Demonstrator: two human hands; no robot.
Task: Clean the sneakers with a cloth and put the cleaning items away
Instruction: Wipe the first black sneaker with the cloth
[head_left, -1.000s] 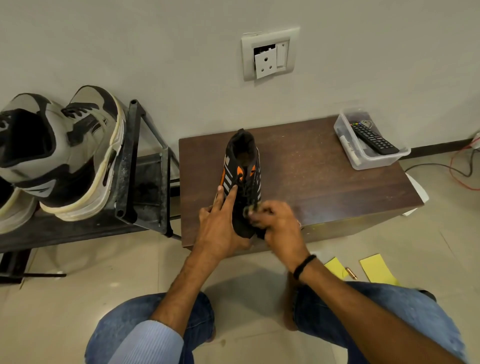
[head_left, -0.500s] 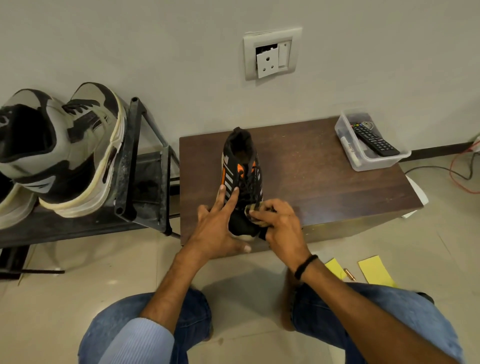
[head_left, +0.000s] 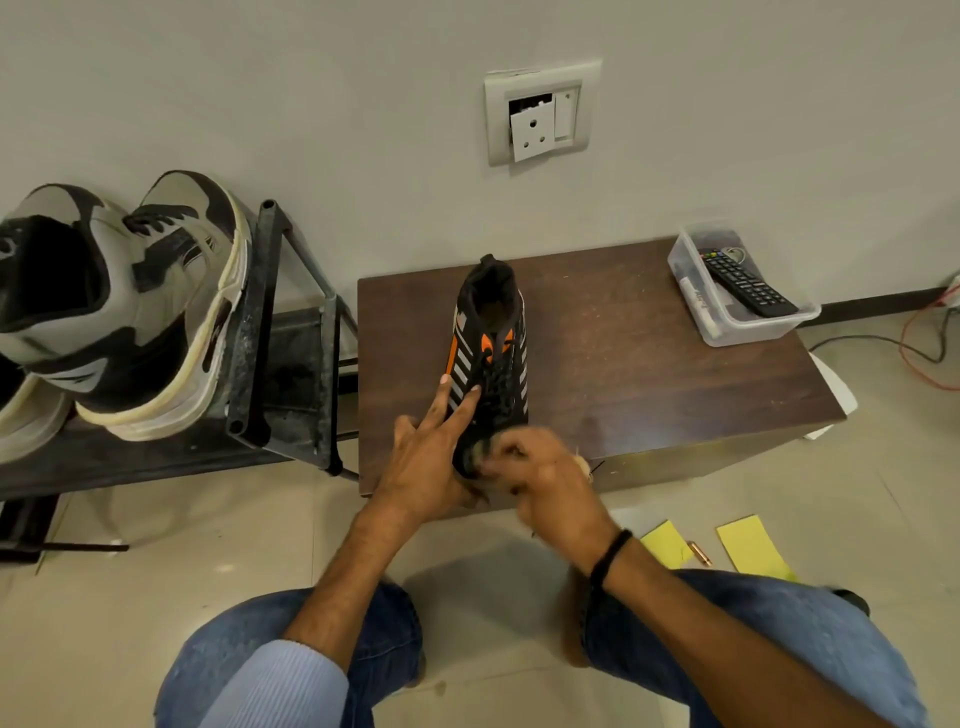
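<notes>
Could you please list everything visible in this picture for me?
sneaker: one, black-orange, on table
cloth: one, greyish, blurred, at sneaker's toe
table: one, dark brown, by wall
other sneakers: at least two, grey-black, on rack
rack: one, black, left of table
box: one, clear, table's far right corner
remote: one, black, in box
paper slips: two, yellow, floor
socket: one, white, wall
left hand: one, fingers straight on sneaker's side
right hand: one, grips cloth

A black sneaker (head_left: 491, 353) with orange and grey stripes stands upright on a dark wooden table (head_left: 649, 374), toe toward the viewer; a cloth (head_left: 474, 453) (blurred, greyish) sits against its toe.
</notes>
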